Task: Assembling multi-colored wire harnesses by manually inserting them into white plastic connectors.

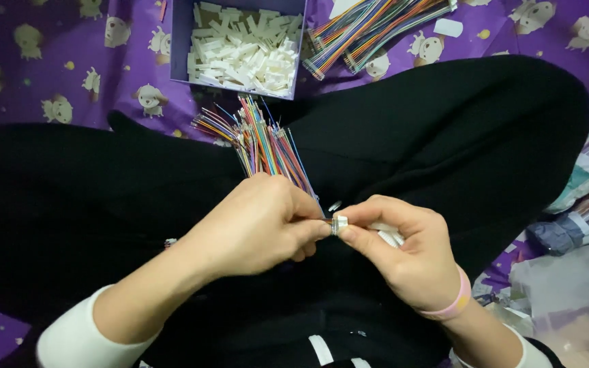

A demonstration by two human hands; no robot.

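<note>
My left hand (257,221) is closed around a fanned bundle of thin multicoloured wires (260,140) that spreads up and away over my lap. Its thumb and forefinger pinch one wire end at the middle. My right hand (403,249) pinches a small white plastic connector (339,224) against that wire end. More white connectors (390,236) sit tucked in the right palm. A pink band circles the right wrist.
A purple box (178,41) full of white connectors (243,51) stands at the top centre on a purple patterned cloth (49,68). More multicoloured wire bundles (376,27) lie at the top right. Plastic bags and wire packs (581,225) are piled at the right. My legs in black trousers (444,136) fill the middle.
</note>
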